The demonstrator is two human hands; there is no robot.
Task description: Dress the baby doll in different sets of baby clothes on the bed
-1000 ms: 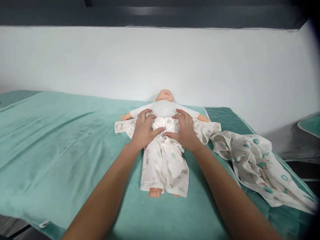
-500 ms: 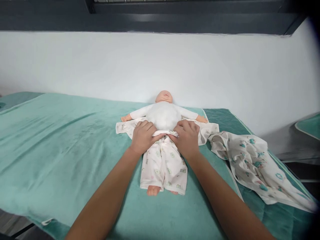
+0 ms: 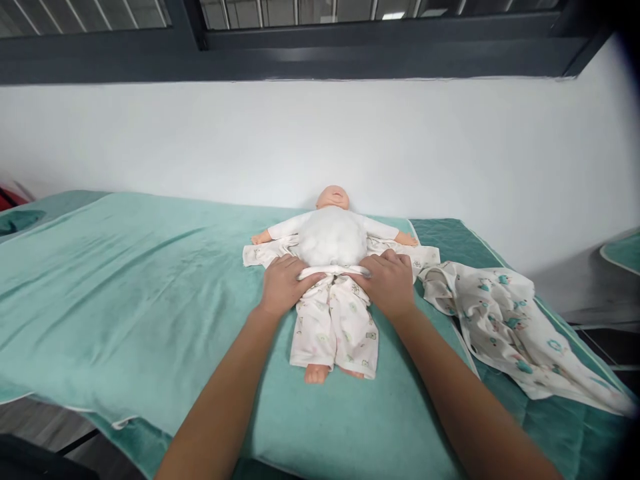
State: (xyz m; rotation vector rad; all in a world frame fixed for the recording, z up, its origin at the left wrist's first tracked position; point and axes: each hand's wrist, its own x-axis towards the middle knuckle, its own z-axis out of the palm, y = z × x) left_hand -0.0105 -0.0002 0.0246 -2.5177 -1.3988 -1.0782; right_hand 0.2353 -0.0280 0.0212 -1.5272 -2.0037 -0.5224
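Observation:
A baby doll (image 3: 333, 233) lies on its back on the green bed cover, head toward the wall and arms spread. Its body is white, and pale printed trousers (image 3: 334, 327) cover its legs, with the feet showing below the hems. My left hand (image 3: 286, 283) grips the trousers' waistband on the left, thumb on the near side. On the right, my right hand (image 3: 391, 281) holds the same waistband in its curled fingers. The rolled band stretches between both hands across the doll's belly. Under the doll, a printed baby shirt (image 3: 263, 253) lies spread, its sleeves reaching out to both sides.
To the right lies a crumpled white printed cloth (image 3: 510, 327). The green cover (image 3: 125, 300) stretches far to the left. A white wall (image 3: 200, 140) with a dark window frame (image 3: 350, 60) stands behind. Dark floor (image 3: 45, 427) shows at the lower left.
My hands have moved apart along the waistband, so more of the band shows between them. The view has tilted up a little, showing more of the window.

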